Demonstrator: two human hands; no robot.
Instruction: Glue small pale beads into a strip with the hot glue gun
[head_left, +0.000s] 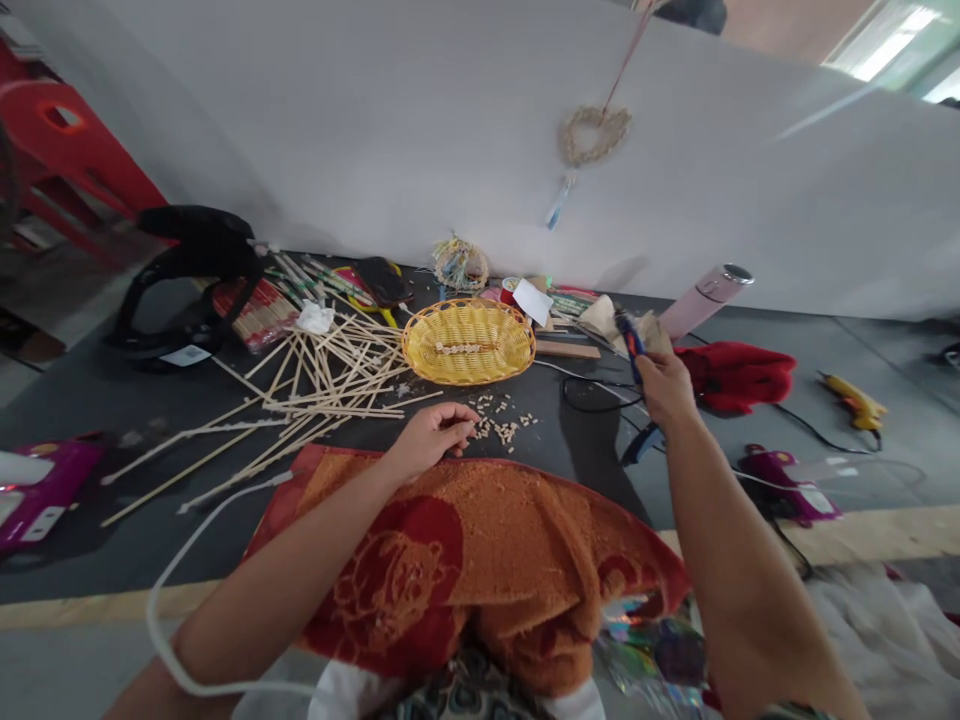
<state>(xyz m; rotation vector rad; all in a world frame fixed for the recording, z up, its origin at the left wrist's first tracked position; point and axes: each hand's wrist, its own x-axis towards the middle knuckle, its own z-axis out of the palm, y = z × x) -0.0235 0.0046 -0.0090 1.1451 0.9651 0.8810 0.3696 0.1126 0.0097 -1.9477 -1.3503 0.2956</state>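
Note:
My left hand [433, 436] rests at the far edge of an orange and red towel [487, 560], fingers curled beside a scatter of small wooden bits [501, 420]; whether it pinches one I cannot tell. My right hand [664, 388] is raised and shut on a blue glue gun [631, 345], nozzle pointing up, with its black cord [592, 395] trailing to the dark mat. Just beyond my hands stands a yellow woven basket [420, 345] with a short row of wooden bits inside.
Several loose bamboo sticks [315, 395] lie left of the basket. A black stand [191, 280], pink bottle [705, 297], red cloth [739, 372], yellow glue gun [853, 400] and purple glue guns [784, 480] lie around. A woven heart [594, 135] hangs on the white wall.

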